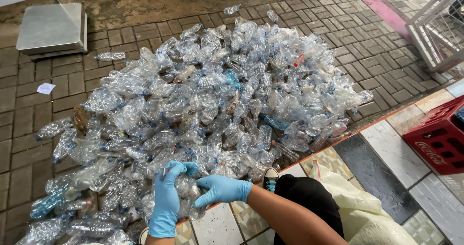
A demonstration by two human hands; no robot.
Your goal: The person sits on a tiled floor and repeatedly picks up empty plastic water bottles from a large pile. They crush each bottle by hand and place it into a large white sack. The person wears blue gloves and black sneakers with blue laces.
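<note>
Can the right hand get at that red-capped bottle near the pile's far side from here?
Probably not: the right hand grips a clear bottle at the near edge, and the red-capped bottle lies across the whole pile.

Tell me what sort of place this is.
Probably an outdoor yard for sorting plastic for recycling: a big heap of crushed clear plastic bottles covers the grey brick paving, a flat metal platform scale stands nearby, and blue-gloved hands work a bottle.

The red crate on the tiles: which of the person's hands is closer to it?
Right. The right hand lies on the crushed bottle, on the side toward the red crate. The left hand grips the same bottle from the far side, farther away.
</note>
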